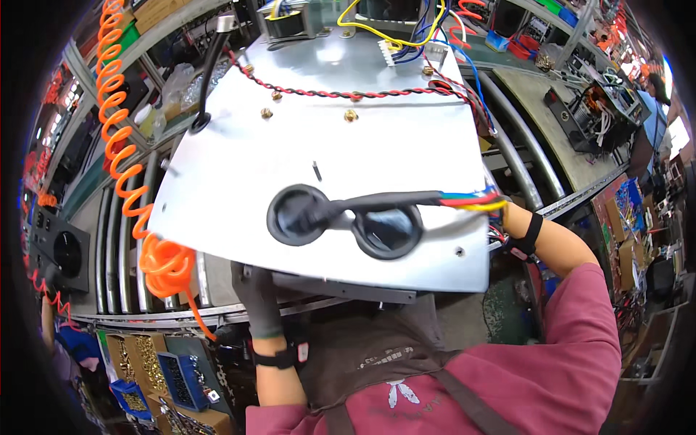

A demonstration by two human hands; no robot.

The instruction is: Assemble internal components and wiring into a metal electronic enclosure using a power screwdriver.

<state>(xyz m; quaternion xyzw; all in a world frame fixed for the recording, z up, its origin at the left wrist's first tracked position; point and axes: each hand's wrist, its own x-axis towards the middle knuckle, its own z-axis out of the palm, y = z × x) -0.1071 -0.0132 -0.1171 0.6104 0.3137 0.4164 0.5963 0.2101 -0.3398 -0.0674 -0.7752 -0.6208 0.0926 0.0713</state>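
Observation:
A large silvery metal panel is held up in front of me, above a roller conveyor. My left hand, in a dark glove, grips its near edge beside a dark bracket strip; the fingertips are hidden beneath. At the panel's right edge is my right hand, next to the coloured wire ends; its fingers are mostly hidden. Two round black grommets sit in the panel, and a black sleeved cable runs from the left one toward my right hand. A red-and-black twisted wire crosses the far part.
A transformer and loose yellow and blue wires stand at the far end. An orange coiled air hose hangs at left. Conveyor rollers lie beneath. Screw bins are at lower left; an open machine stands at right, near another person.

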